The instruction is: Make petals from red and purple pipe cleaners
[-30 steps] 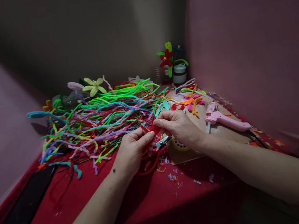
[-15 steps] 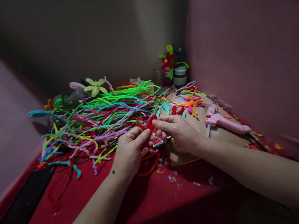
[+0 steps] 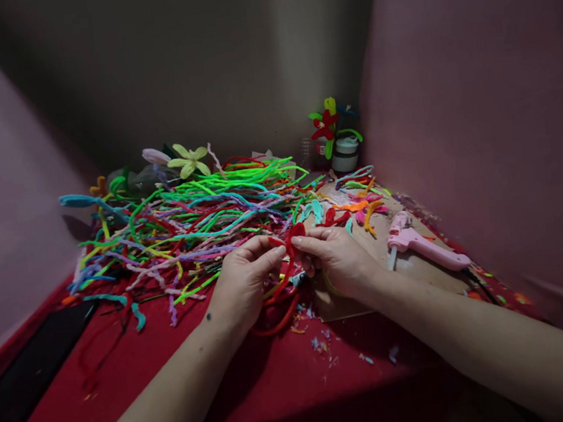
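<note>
Between my two hands is a red pipe cleaner point(image 3: 297, 231), bent into looped, petal-like shapes at the top. My left hand point(image 3: 249, 275) pinches its left part between thumb and fingertips. Thumb and forefinger of my right hand point(image 3: 338, 255) grip the loop on the right. A long red strand point(image 3: 284, 317) hangs below and curls above the red cloth. Just behind the hands spreads a big heap of coloured pipe cleaners point(image 3: 202, 212). My palms hide part of the red strand and a small dark tool beneath the fingers.
Right of my hands, a pink glue gun point(image 3: 427, 247) lies on a cardboard sheet point(image 3: 376, 295) with short coloured pieces. Behind stand a lidded cup point(image 3: 344, 154) and a red pipe-cleaner flower point(image 3: 324, 126). A black flat object point(image 3: 33, 374) lies left on the red cloth point(image 3: 142, 370).
My hands have drawn slightly apart, and the red loops show more openly between them. A red strand now hangs visibly below the fingers. The camera view has shifted a little.
</note>
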Demonstrator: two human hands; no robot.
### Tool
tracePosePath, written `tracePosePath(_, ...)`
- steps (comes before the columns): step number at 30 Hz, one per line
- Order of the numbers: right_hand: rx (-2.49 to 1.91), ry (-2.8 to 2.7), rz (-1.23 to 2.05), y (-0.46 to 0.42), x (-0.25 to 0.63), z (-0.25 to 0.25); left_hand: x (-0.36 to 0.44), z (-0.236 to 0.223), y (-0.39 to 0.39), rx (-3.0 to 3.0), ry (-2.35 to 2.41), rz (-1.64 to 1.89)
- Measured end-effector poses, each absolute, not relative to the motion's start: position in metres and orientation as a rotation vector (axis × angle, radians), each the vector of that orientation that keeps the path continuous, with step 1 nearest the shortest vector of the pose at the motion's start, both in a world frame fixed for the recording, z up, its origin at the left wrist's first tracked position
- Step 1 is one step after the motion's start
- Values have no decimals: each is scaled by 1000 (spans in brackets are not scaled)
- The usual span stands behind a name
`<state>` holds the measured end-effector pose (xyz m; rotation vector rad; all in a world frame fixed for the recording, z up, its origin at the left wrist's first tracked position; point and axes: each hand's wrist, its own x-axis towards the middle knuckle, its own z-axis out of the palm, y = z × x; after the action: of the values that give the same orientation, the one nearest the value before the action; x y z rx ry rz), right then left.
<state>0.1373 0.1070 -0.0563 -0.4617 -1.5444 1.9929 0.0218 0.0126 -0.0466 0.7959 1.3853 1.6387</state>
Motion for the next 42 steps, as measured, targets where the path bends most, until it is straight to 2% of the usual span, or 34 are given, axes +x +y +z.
tracePosePath(5,-389,-1464,2115,106,137,-60,24,-46,13,752,1383,1647)
tracePosePath(13,-527,-1496,2013,104,132,-64,26,-45,11,782,1475,1583)
tracePosePath(20,-609,-1274,2135,103,130,-59,35,-46,11,1044,1567,1715)
tracePosePath(27,-503,-1284,2175,105,132,-59,27,-45,13,1094,1598,1548)
tracePosePath(35,-470,-1454,2105,106,135,-61,25,-46,13,950,1455,1525)
tracePosePath(42,-508,-1494,2002,113,135,-57,28,-41,14,833,1563,1487)
